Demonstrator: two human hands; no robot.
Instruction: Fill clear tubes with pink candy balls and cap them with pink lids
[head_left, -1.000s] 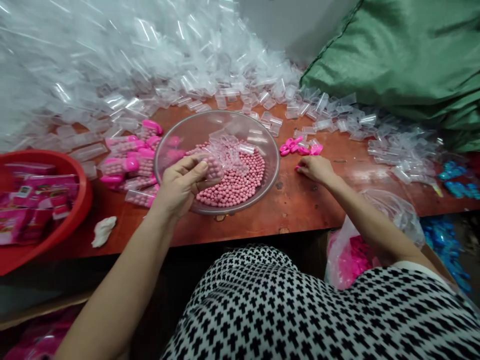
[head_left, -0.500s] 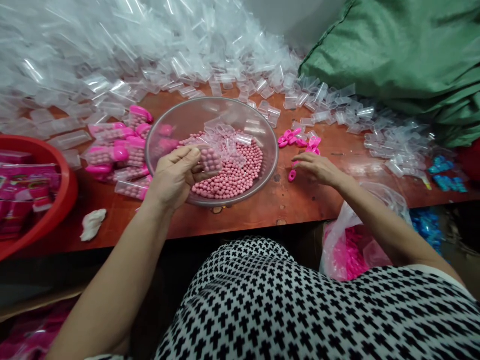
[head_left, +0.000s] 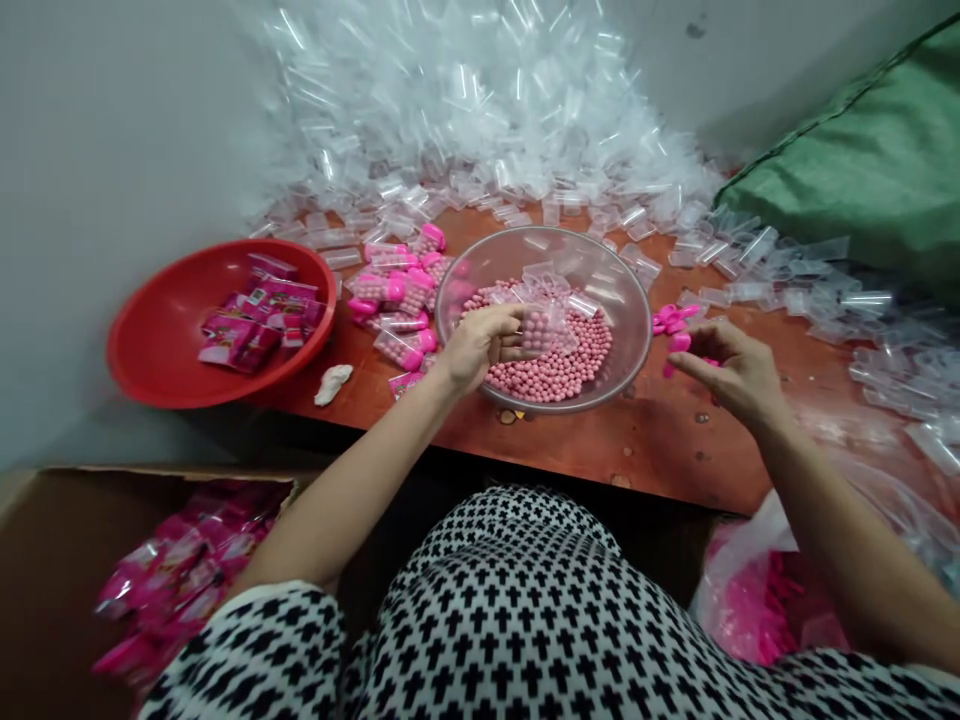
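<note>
As the left hand (head_left: 480,345) holds a tube (head_left: 537,330), pink packets (head_left: 247,335) show unreadable print.

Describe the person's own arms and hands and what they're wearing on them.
The left hand and the right hand are ungloved, and no rings or watch show. The forearms are uncovered. The sleeve is white with a repeating black cross pattern and stops well short of the wrist.

two hands: the left hand (head_left: 484,345) and the right hand (head_left: 731,375). one round clear bowl (head_left: 626,270), one round red plastic basin (head_left: 150,340), one crumpled white rag (head_left: 334,384), one green woven sack (head_left: 862,200), one brown cardboard box (head_left: 60,560). about ten clear tubes packed with pink beads (head_left: 397,290) lie on the tabletop (head_left: 660,450); the round pink beads (head_left: 555,370) and empty clear plastic tubes (head_left: 465,110) are too many to count.
</note>
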